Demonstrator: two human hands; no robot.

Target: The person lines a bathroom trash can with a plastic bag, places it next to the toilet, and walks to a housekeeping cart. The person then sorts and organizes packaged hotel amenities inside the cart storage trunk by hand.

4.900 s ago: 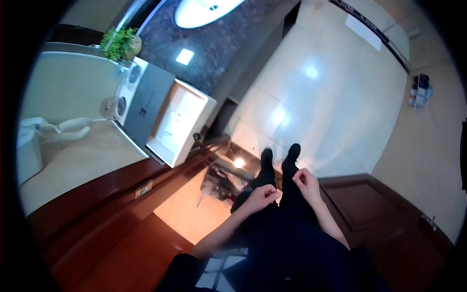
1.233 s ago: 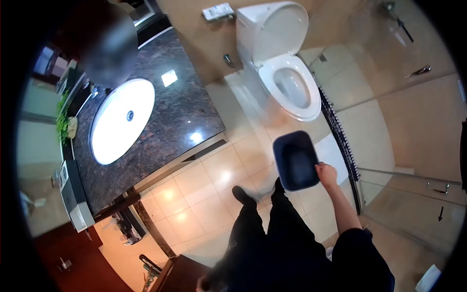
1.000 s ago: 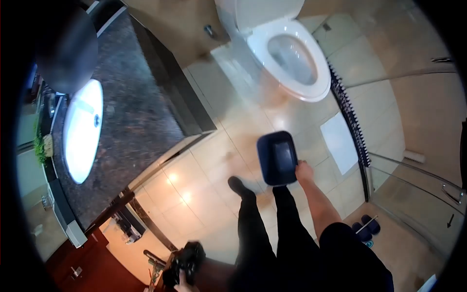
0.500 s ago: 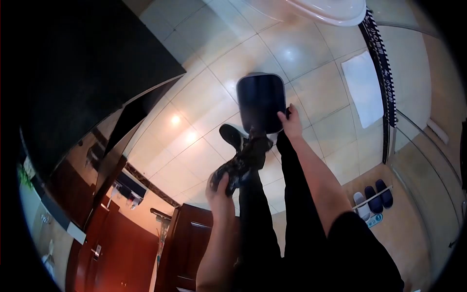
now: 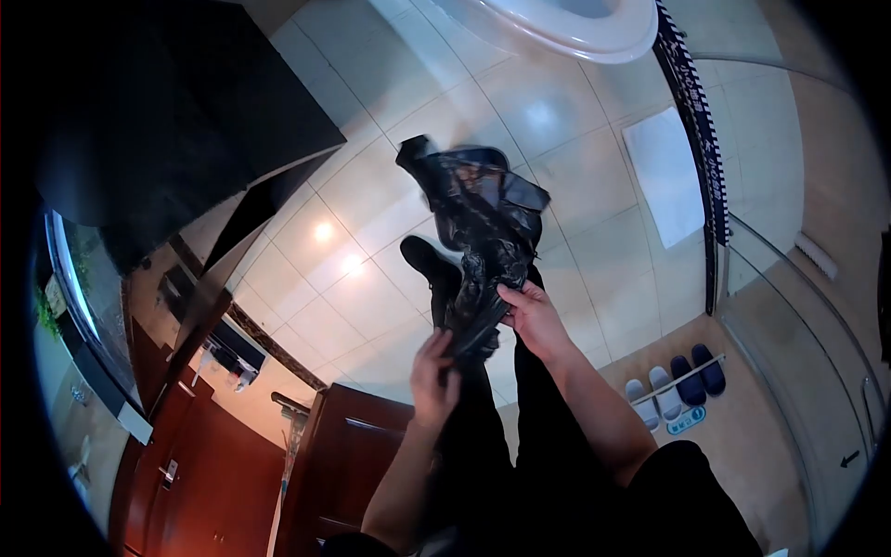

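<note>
A crumpled, shiny black plastic bag [image 5: 484, 274] hangs spread out in front of my legs, its loose far end blurred. My right hand [image 5: 538, 320] is closed on the bag's near right side, thumb on top. At the bag's near left edge is my left hand [image 5: 432, 381], slightly smeared, with fingers loosely bent and apart from the thumb; its fingertips are beside the plastic, and whether they touch it is unclear. Behind the bag, a dark waste bin [image 5: 487, 156] stands on the floor, mostly hidden. One black shoe [image 5: 429, 258] shows left of the bag.
A white toilet [image 5: 594, 42] stands at the top on the tiled floor [image 5: 594, 195]. To the right lie a white mat [image 5: 666, 176] and several slippers [image 5: 682, 379] by a glass partition [image 5: 789, 390]. A dark cabinet [image 5: 232, 102] is at left, a brown door [image 5: 357, 455] below.
The black bag, bunched in my left hand before, is now spread out over the bin. My right hand has left the bin's rim and taken hold of the bag. My left hand has loosened.
</note>
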